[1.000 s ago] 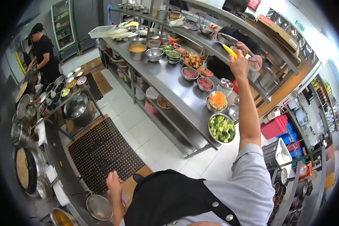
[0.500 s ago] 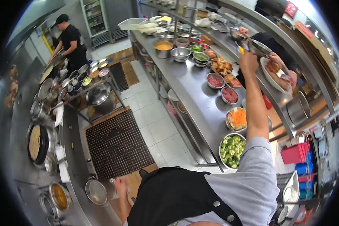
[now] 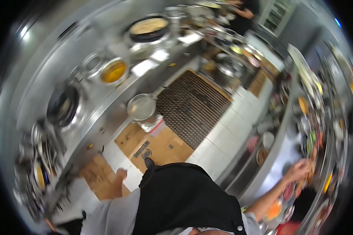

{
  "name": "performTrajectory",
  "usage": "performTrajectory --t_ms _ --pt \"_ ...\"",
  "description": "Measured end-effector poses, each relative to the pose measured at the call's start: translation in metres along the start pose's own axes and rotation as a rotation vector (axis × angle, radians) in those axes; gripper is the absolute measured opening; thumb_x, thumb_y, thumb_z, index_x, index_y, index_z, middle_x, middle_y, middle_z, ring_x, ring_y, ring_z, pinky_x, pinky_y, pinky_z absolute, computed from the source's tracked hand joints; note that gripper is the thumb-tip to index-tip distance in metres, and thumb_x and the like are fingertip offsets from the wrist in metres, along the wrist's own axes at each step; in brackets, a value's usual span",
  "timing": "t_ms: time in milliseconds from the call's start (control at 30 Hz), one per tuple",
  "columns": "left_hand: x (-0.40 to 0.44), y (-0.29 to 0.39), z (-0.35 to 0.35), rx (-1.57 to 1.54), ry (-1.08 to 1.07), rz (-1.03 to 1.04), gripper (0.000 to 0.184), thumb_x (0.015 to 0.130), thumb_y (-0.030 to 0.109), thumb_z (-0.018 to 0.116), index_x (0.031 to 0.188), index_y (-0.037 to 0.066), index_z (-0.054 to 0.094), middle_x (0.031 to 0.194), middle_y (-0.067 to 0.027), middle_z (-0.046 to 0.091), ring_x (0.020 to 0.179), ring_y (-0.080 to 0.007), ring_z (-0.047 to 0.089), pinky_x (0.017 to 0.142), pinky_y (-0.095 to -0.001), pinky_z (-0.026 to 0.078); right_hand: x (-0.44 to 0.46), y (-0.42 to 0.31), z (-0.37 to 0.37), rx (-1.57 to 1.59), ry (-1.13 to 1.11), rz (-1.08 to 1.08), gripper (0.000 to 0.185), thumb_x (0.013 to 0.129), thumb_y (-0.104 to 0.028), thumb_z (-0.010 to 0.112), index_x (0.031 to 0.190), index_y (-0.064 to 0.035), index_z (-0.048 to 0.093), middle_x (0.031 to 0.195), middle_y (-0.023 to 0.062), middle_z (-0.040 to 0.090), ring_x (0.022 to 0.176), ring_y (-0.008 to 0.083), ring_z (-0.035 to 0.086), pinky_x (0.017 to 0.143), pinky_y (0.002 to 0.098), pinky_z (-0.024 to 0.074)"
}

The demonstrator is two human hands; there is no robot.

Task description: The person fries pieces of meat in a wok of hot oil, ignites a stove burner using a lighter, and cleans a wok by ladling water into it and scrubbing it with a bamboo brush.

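Observation:
My right hand (image 3: 300, 170) is over the prep counter, close to the small bowls of food. Its fingers are loosely bent and apart, and no tool shows in them. Near it are a bowl of red meat (image 3: 288, 191) and a bowl of shredded orange vegetable (image 3: 274, 210). A yellow object (image 3: 328, 183), smeared by motion, lies along the shelf to the right of that hand. Low at my side hangs my left hand (image 3: 121, 174), above the floor and touching nothing I can see; blur hides its fingers.
A pot (image 3: 142, 107) projects from the stove front beside the perforated black mat (image 3: 192, 105). Cardboard (image 3: 155, 150) covers part of the floor. On the stove are a pan with a pale flat food (image 3: 149, 26) and a pot of orange liquid (image 3: 113, 71). Another person (image 3: 245, 15) stands far back.
My view has swung left toward the stove. My right hand has drawn back from the shelf, where it held something with a yellow part. The left hand is now away from the pot.

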State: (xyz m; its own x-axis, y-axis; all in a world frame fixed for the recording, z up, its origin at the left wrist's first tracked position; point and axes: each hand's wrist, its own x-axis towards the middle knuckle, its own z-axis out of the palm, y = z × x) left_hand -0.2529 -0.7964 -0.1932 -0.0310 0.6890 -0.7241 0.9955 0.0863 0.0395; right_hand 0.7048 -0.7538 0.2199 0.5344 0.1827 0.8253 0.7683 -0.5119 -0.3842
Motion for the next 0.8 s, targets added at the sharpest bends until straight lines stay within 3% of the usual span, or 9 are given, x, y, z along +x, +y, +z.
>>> performTrajectory --t_ms 67,133,233,300,433,533,667,700,800 --pt "0.033 0.012 -0.009 0.085 0.319 -0.014 0.034 0.093 0.027 0.052 0.085 0.005 0.077 0.095 -0.0240 0.073 0.094 -0.0364 0.071 0.085 -0.0462 0.057 -0.141 0.070 0.168 0.024 -0.598 -0.031 0.023 0.095 -0.016 0.060 0.108 0.0007 0.069 0.104 0.0212 0.070 0.096 0.0375 0.066 0.084 0.0460 0.0530" --pt "0.041 0.026 -0.049 -0.085 0.453 0.183 0.023 0.089 0.021 0.057 0.084 0.004 0.072 0.093 -0.0230 0.071 0.088 -0.0401 0.070 0.078 -0.0504 0.057 -0.284 -0.054 0.215 0.280 -1.024 -0.485 0.026 0.094 -0.018 0.061 0.113 -0.0017 0.068 0.110 0.0190 0.071 0.098 0.0375 0.067 0.093 0.0495 0.0503" --pt "0.031 0.030 -0.097 -0.451 0.621 0.191 0.027 0.092 0.029 0.060 0.091 0.006 0.074 0.093 -0.0207 0.071 0.092 -0.0388 0.068 0.083 -0.0476 0.055 -0.403 -0.309 0.139 0.517 -1.853 -0.687 0.047 0.089 -0.032 0.074 0.129 -0.0073 0.068 0.121 0.0211 0.070 0.114 0.0388 0.066 0.102 0.0449 0.0501" --pt "0.012 0.020 -0.112 -0.725 0.724 0.110 0.028 0.092 0.030 0.061 0.092 0.005 0.073 0.094 -0.0211 0.070 0.092 -0.0406 0.067 0.083 -0.0480 0.054 -0.462 -0.434 0.079 0.541 -1.909 -0.963 0.047 0.090 -0.033 0.073 0.127 -0.0047 0.068 0.122 0.0206 0.071 0.113 0.0339 0.069 0.098 0.0418 0.0532" --pt "-0.057 -0.041 -0.121 -1.003 0.712 -0.019 0.030 0.095 0.030 0.060 0.095 0.003 0.072 0.098 -0.0232 0.069 0.096 -0.0419 0.065 0.085 -0.0476 0.052 -0.546 -0.553 0.033 0.786 -2.278 -0.838 0.046 0.092 -0.033 0.071 0.127 -0.0033 0.068 0.119 0.0231 0.071 0.111 0.0338 0.070 0.094 0.0409 0.0551" --pt "-0.088 -0.103 -0.107 -1.149 0.621 -0.152 0.035 0.096 0.036 0.062 0.094 0.003 0.073 0.098 -0.0223 0.069 0.096 -0.0406 0.066 0.085 -0.0477 0.052 -0.571 -0.590 0.043 0.713 -2.173 -0.859 0.049 0.091 -0.036 0.071 0.127 -0.0027 0.067 0.117 0.0236 0.071 0.110 0.0353 0.070 0.093 0.0421 0.0553" --pt "-0.080 -0.211 -0.187 -0.922 0.893 -0.309 0.026 0.092 0.028 0.070 0.087 0.002 0.071 0.100 -0.0223 0.070 0.099 -0.0421 0.065 0.087 -0.0490 0.052 -0.588 -0.584 0.099 0.361 -2.024 -1.246 0.052 0.091 -0.045 0.063 0.120 -0.0020 0.071 0.123 0.0240 0.068 0.118 0.0404 0.063 0.103 0.0471 0.0488" --pt "-0.068 -0.243 -0.218 -0.852 1.217 -0.138 0.021 0.089 0.022 0.073 0.097 0.003 0.070 0.108 -0.0209 0.070 0.103 -0.0422 0.064 0.091 -0.0483 0.051 -0.585 -0.592 0.106 0.356 -2.018 -1.254 0.052 0.091 -0.045 0.063 0.120 -0.0020 0.071 0.123 0.0240 0.068 0.118 0.0404 0.063 0.103 0.0471 0.0488" --pt "-0.052 -0.316 -0.335 -0.625 1.418 -0.258 0.041 0.084 0.019 0.078 0.118 0.001 0.065 0.126 -0.0235 0.064 0.122 -0.0420 0.057 0.104 -0.0457 0.046 -0.579 -0.597 0.117 0.150 -2.129 -1.335 0.051 0.091 -0.046 0.062 0.114 -0.0020 0.072 0.120 0.0248 0.068 0.115 0.0424 0.064 0.100 0.0487 0.0501"
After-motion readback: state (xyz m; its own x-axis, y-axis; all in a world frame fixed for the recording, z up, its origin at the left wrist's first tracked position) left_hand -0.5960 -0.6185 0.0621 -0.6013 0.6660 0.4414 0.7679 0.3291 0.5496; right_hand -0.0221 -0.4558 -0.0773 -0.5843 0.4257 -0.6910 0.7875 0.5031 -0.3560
